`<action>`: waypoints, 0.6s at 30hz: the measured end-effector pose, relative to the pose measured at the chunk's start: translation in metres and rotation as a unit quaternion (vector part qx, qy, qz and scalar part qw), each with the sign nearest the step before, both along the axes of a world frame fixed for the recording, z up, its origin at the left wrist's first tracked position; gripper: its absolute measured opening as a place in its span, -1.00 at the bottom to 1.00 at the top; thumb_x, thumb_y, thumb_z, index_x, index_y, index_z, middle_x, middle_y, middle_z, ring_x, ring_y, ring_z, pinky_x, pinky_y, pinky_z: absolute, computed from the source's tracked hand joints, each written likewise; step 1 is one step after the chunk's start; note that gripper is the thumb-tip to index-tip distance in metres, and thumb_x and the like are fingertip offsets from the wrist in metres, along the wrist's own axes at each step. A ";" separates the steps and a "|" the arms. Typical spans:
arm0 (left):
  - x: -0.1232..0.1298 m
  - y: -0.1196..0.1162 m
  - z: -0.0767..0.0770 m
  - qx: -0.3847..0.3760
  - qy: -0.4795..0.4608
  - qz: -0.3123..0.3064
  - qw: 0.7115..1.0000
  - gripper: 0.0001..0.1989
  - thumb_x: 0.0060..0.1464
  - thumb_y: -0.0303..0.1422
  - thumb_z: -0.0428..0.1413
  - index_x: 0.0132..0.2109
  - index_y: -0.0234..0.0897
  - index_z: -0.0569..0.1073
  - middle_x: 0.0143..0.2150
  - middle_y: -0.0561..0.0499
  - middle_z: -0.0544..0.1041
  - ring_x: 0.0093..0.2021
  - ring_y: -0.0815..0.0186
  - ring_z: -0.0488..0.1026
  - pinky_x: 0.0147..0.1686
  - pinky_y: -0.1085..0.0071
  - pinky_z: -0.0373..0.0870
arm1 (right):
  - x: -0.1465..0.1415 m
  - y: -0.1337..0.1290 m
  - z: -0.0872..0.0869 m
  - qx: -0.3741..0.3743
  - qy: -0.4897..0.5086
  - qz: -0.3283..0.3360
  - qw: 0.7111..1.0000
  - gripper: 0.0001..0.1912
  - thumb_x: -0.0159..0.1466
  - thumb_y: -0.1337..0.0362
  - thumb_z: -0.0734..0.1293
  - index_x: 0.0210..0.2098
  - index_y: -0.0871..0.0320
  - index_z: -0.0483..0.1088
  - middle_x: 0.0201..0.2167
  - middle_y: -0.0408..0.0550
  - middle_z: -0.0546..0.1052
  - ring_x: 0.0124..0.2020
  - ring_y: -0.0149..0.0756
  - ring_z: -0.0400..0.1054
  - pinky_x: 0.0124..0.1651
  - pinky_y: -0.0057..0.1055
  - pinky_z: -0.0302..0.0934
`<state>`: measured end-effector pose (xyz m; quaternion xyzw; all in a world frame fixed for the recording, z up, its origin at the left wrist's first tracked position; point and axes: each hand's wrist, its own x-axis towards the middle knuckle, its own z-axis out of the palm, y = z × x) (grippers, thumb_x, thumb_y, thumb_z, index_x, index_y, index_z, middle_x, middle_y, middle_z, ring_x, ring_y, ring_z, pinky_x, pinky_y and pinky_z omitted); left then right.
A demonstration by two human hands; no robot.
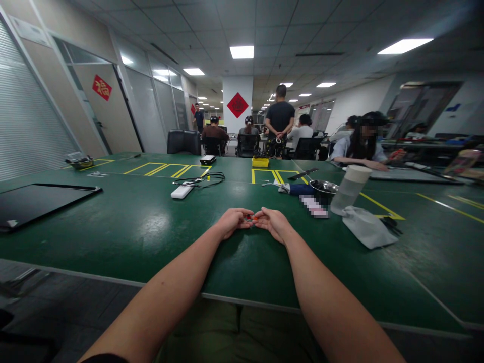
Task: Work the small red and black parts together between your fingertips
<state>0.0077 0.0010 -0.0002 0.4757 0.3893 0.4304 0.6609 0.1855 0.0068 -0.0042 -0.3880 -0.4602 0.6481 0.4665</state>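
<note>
An open-plan office is suggested by the panelled ceiling [276, 15], in which rows of flat lights [242, 52] are set. One side is lined with glass partitions [141, 103], a door [117, 113] and slatted blinds [30, 101]. Black chairs [247, 146] are occupied by people [215, 132] farther back. The large green table [132, 237] is marked, workshop-like, with yellow lines [385, 206].
</note>
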 end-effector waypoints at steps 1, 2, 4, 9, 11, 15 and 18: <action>0.000 0.000 0.000 0.000 -0.001 0.000 1.000 -0.55 -0.23 -0.70 -0.02 -0.13 -0.46 0.48 -0.26 -0.22 0.55 -0.35 0.29 0.55 -0.31 0.43 0.52 | 0.000 0.000 0.001 -0.002 0.001 0.001 1.000 -0.68 0.28 0.20 0.20 -0.45 0.28 0.43 -0.44 0.13 0.54 -0.42 -0.27 0.48 -0.31 -0.38 0.37; 0.000 0.000 0.000 0.000 -0.001 0.000 1.000 -0.55 -0.23 -0.70 -0.02 -0.13 -0.46 0.48 -0.26 -0.22 0.55 -0.36 0.29 0.55 -0.32 0.44 0.51 | 0.000 -0.001 0.001 -0.003 0.000 0.001 1.000 -0.70 0.26 0.23 0.20 -0.46 0.28 0.43 -0.45 0.12 0.54 -0.42 -0.28 0.48 -0.31 -0.39 0.37; 0.000 0.000 0.000 0.000 -0.002 -0.004 1.000 -0.55 -0.23 -0.69 -0.01 -0.12 -0.46 0.48 -0.26 -0.22 0.55 -0.36 0.30 0.54 -0.32 0.44 0.51 | -0.001 -0.002 0.002 -0.005 -0.006 0.001 1.000 -0.76 0.22 0.29 0.23 -0.46 0.29 0.45 -0.45 0.12 0.55 -0.42 -0.28 0.48 -0.30 -0.40 0.37; 0.000 -0.001 0.001 0.011 0.002 -0.020 1.000 -0.57 -0.19 -0.68 0.01 -0.11 -0.43 0.49 -0.23 -0.20 0.55 -0.37 0.35 0.53 -0.31 0.48 0.49 | -0.002 -0.003 0.001 0.021 -0.024 -0.003 0.999 -0.91 0.08 0.43 0.31 -0.44 0.29 0.47 -0.40 0.11 0.56 -0.39 -0.27 0.49 -0.30 -0.40 0.40; 0.000 -0.002 0.000 0.029 0.021 -0.022 0.999 -0.63 -0.14 -0.67 0.05 -0.13 -0.42 0.49 -0.28 -0.16 0.55 -0.42 0.40 0.51 -0.35 0.51 0.47 | -0.002 -0.003 -0.001 0.031 -0.036 -0.008 0.999 -0.91 0.04 0.48 0.34 -0.43 0.29 0.46 -0.41 0.10 0.56 -0.38 -0.28 0.49 -0.28 -0.41 0.40; 0.000 -0.002 -0.003 0.071 0.059 -0.010 0.996 -0.68 -0.10 -0.62 0.13 -0.12 -0.41 0.47 -0.43 -0.06 0.52 -0.54 0.47 0.44 -0.47 0.56 0.41 | -0.001 -0.003 -0.005 0.042 -0.052 -0.011 0.998 -0.87 -0.02 0.49 0.40 -0.43 0.28 0.46 -0.43 0.05 0.56 -0.40 -0.32 0.49 -0.28 -0.46 0.40; 0.001 -0.001 -0.004 0.072 0.062 0.003 0.995 -0.67 -0.10 -0.63 0.12 -0.11 -0.39 0.44 -0.42 -0.06 0.53 -0.51 0.45 0.46 -0.49 0.56 0.41 | -0.001 -0.004 -0.004 0.047 -0.058 -0.011 0.997 -0.86 -0.02 0.46 0.44 -0.43 0.26 0.45 -0.47 0.00 0.54 -0.43 -0.35 0.47 -0.33 -0.49 0.39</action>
